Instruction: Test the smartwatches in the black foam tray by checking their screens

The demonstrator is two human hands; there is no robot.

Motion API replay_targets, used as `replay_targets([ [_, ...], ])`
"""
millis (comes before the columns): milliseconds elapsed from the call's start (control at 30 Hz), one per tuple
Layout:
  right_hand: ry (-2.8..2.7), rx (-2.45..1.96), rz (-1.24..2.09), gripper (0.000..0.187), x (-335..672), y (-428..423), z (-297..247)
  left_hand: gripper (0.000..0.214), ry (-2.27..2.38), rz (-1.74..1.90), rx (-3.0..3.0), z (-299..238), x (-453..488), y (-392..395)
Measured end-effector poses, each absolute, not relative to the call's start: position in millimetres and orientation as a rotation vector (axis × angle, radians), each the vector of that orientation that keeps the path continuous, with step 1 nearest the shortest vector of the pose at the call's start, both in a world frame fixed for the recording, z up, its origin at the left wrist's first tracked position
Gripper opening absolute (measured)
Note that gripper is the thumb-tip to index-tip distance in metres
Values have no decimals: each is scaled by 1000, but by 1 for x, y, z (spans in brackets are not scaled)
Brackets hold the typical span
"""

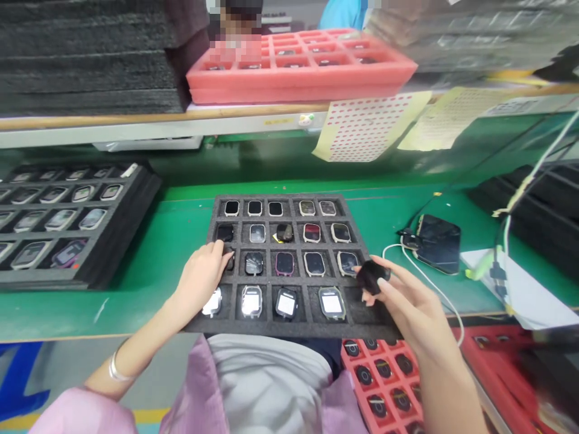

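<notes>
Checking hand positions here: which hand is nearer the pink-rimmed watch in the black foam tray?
Left. The left hand rests two cells left of the pink-rimmed watch; the right hand, holding a small black part, is farther right.

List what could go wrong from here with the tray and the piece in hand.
The right hand pinches a small black part in its fingertips above the foam tray; a slip might drop it onto a watch face. The tray's near edge overhangs the bench; the left hand pressing could tip it.
</notes>
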State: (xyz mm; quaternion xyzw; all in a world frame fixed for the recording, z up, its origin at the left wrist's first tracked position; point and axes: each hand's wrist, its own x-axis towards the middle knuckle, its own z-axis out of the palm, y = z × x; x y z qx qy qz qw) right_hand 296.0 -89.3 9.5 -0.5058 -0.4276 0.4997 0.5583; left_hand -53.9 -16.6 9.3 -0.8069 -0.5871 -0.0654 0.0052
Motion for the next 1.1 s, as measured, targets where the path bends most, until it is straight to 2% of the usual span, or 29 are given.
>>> replay_targets([
  [67,-1047,-1164,1217,35,297,-81,10,21,-1892,-429,-2541,-4,-55,-12],
  [200,-1137,-1147,1374,32,291,-74,10,34,-2081,-958,-2520,-21,-57,-18],
  [333,-1112,-1103,1508,32,284,-84,9,26,-2039,-1112,-2659,-22,-64,-27],
  [467,-982,-1005,1550,32,283,-101,9,28,-2009,-1228,-2772,-23,-68,-42],
  [633,-890,-953,1592,31,285,-115,12,15,-2061,-1465,-2774,-18,-75,-64],
  [700,-860,-944,1604,30,285,-114,14,13,-2183,-1738,-2746,-8,-75,-66],
  [833,-855,-982,1619,32,284,-106,21,21,-2618,-2510,-2596,21,-64,-57],
  [900,-889,-995,1632,33,284,-100,25,24,-2749,-2592,-2613,32,-53,-49],
  [1000,-962,-988,1669,34,282,-91,31,25,-2684,-2518,-2780,37,-38,-34],
  [1100,-1028,-1015,1676,34,278,-78,39,27,-2624,-2653,-2790,34,-24,-21],
])
